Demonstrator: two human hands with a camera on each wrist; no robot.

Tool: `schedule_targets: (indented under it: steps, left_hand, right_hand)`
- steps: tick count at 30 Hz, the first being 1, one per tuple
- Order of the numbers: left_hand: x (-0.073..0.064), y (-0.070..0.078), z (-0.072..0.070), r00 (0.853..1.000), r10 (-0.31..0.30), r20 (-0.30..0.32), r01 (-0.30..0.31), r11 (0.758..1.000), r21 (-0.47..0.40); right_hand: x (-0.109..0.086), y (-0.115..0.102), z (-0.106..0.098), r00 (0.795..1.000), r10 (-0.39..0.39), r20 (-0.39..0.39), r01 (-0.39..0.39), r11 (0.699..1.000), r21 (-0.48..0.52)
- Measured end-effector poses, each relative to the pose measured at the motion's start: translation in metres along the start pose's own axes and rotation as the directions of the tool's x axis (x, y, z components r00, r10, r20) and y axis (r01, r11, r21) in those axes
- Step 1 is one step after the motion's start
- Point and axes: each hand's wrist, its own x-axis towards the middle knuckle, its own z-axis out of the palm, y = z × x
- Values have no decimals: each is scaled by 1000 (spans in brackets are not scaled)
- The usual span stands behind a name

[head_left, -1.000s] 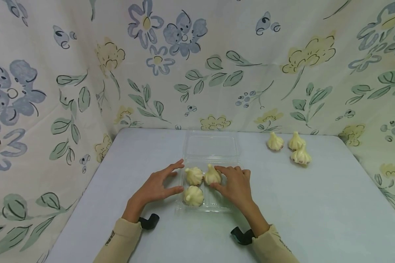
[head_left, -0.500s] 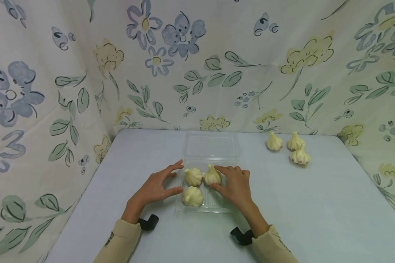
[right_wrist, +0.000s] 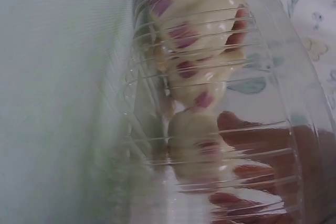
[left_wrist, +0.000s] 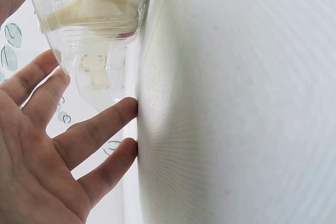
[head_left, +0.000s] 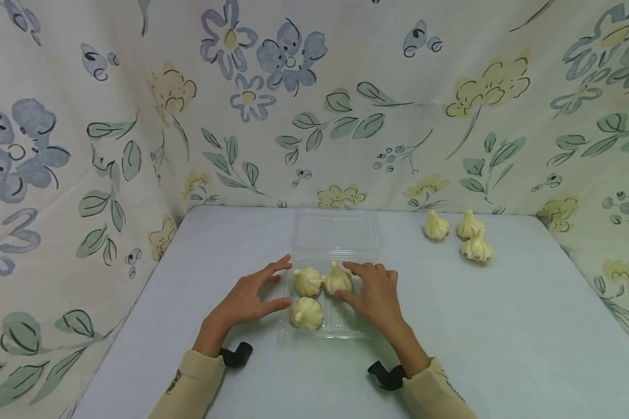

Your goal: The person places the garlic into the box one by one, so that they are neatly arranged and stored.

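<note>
In the head view, almost nothing has been altered over the last second: a garlic bulb (head_left: 338,279) is still kept at the back right of the clear container (head_left: 346,334) by the right hand (head_left: 375,294), and only the index fingertip seems to have been shifted slightly. The bulb is held between thumb and fingers, the thumb laid across its front; how firmly cannot be told. The back-left bulb (head_left: 308,282) and the front-left bulb (head_left: 307,314) are left as they were, and the three loose bulbs (head_left: 477,249) are still set well apart on the table (head_left: 503,326). No bulb has been added or taken out, so the work is judged to be paused at the settling of the third. The left hand (head_left: 248,299) is held at the container's left side, fingers spread, nothing gripped. In the left wrist view, two of its fingertips are seen at the rim. In the right wrist view, purple-marked bulbs are seen through the ribbed wall, fingers close beside one; exact contact is obscured by the plastic.
</note>
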Motion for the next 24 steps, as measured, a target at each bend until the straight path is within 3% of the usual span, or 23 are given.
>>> schedule_targets:
  steps: [8, 18, 24]
  left_hand:
    - [0, 1, 0, 1000, -11, 6, 11, 1000, 4]
    - [-1, 2, -1, 1000, -12, 1, 12, 1000, 3]
    - [0, 4, -1, 1000, -5, -2, 5, 1000, 5]
  right_hand:
    - [2, -1, -5, 999, 6, -33, -3, 995, 96]
    - [6, 6, -17, 999, 30, -46, -17, 967, 254]
    - [9, 16, -29, 990, 82, -118, -42, 951, 307]
